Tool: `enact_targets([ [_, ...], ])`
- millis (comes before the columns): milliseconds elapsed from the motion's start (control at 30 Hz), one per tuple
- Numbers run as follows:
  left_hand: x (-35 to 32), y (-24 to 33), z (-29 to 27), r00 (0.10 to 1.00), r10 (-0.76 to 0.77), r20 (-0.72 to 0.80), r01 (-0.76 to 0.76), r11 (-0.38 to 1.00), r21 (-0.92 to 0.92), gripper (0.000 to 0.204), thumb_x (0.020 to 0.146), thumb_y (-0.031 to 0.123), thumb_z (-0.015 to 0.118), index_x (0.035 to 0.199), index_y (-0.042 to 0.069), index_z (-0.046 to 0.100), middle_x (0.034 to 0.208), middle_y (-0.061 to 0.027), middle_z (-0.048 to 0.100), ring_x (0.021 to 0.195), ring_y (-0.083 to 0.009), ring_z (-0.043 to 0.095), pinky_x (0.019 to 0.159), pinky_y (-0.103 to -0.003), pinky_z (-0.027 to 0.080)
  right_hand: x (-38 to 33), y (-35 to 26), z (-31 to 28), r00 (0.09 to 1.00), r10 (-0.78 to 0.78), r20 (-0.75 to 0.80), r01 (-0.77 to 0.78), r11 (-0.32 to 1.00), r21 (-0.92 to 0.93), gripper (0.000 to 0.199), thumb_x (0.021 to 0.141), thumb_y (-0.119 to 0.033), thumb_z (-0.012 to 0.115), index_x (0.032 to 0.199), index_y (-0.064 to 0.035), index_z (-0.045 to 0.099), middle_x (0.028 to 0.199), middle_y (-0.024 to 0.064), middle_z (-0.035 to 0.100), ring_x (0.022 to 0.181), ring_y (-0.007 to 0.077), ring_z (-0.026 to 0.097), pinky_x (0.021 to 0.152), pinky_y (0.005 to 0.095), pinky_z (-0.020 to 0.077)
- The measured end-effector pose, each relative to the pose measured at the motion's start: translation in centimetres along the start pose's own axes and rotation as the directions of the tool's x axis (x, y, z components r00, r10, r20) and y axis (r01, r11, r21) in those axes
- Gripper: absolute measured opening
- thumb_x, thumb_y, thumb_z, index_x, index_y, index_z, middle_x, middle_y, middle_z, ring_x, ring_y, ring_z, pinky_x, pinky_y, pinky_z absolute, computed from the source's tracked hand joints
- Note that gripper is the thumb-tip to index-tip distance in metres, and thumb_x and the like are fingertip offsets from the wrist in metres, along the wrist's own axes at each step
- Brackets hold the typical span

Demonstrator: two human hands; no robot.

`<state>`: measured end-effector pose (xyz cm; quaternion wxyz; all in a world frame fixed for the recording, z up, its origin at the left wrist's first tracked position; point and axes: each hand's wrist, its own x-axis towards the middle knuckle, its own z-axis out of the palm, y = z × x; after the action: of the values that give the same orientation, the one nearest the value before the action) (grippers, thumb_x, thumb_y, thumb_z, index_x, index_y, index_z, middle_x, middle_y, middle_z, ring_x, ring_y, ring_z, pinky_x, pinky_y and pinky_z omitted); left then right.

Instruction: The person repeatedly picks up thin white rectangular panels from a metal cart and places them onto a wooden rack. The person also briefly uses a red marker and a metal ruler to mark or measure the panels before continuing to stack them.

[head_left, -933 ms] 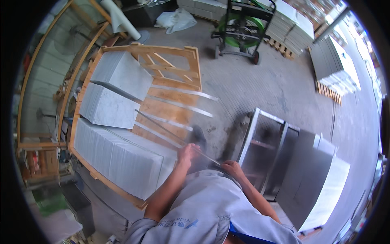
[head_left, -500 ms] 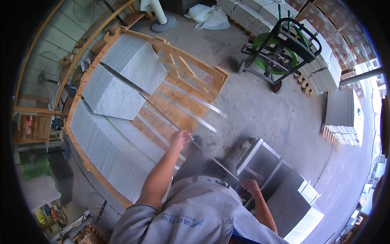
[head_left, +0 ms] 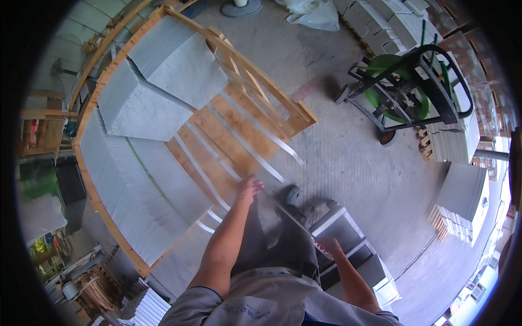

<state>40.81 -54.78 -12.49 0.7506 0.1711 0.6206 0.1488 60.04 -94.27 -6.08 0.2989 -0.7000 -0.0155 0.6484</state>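
A thin, flat strip (head_left: 295, 218) slants down from my left hand to my right hand, in front of my legs. My left hand (head_left: 250, 188) has its fingers closed around the upper end, which is blurred. Lower and to the right, my right hand (head_left: 328, 247) grips the other end beside my thigh. Beyond my left hand stands an open wooden crate (head_left: 117, 230) with upright pale stone slabs (head_left: 147, 108) packed along its far and left sides. White bands (head_left: 253, 152) lie across its bare plywood base and stick out over the near edge.
Close to my right leg is a grey metal-framed stand (head_left: 340, 225) with slabs beside it. A black wheeled cart (head_left: 402, 89) with a green reel stands at far right. Slab stacks on pallets (head_left: 459, 198) line the right side. My shoe (head_left: 292, 194) shows near the crate's edge.
The strip's far part, which lay over the crate, has been drawn back toward me. My view has shifted, and one shoe now shows ahead of my legs.
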Motion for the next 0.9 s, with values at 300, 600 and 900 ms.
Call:
enact_targets([
  [300,16.4,-2.5,0.3,0.997,-0.073,-0.027,0.075,0.992,0.098,0.027,0.088,0.03,0.052,0.099,0.006,0.055,0.087,-0.0095,0.066,0.074,-0.0215,0.066,0.063,-0.033,0.051,16.0,2.8,2.9,0.962,-0.268,-0.061,0.236,0.92,-0.313,0.015,0.081,-0.012,0.058,0.087,-0.0011,0.067,0.074,0.0057,0.065,0.063,0.0106,0.059,0.055,0.0253,0.046],
  [600,35.0,-0.7,-4.4,0.999,-0.023,-0.049,0.031,0.983,0.181,0.024,0.085,0.027,0.054,0.095,0.006,0.057,0.082,-0.0097,0.066,0.069,-0.0197,0.065,0.063,-0.032,0.05,34.3,0.1,8.3,0.993,-0.082,-0.082,0.028,0.856,-0.516,0.018,0.08,-0.019,0.054,0.077,-0.0048,0.066,0.063,0.0024,0.058,0.056,0.0095,0.054,0.051,0.0261,0.0417],
  [900,45.1,1.3,-7.5,0.998,0.048,-0.03,-0.043,0.987,0.155,0.02,0.089,0.026,0.05,0.092,0.007,0.056,0.079,-0.0093,0.067,0.068,-0.0197,0.064,0.062,-0.033,0.05,44.5,-4.8,13.0,0.962,0.244,-0.122,-0.26,0.957,-0.129,0.02,0.076,-0.022,0.058,0.073,-0.0038,0.065,0.061,0.0011,0.054,0.054,0.0075,0.048,0.049,0.0251,0.0378],
])
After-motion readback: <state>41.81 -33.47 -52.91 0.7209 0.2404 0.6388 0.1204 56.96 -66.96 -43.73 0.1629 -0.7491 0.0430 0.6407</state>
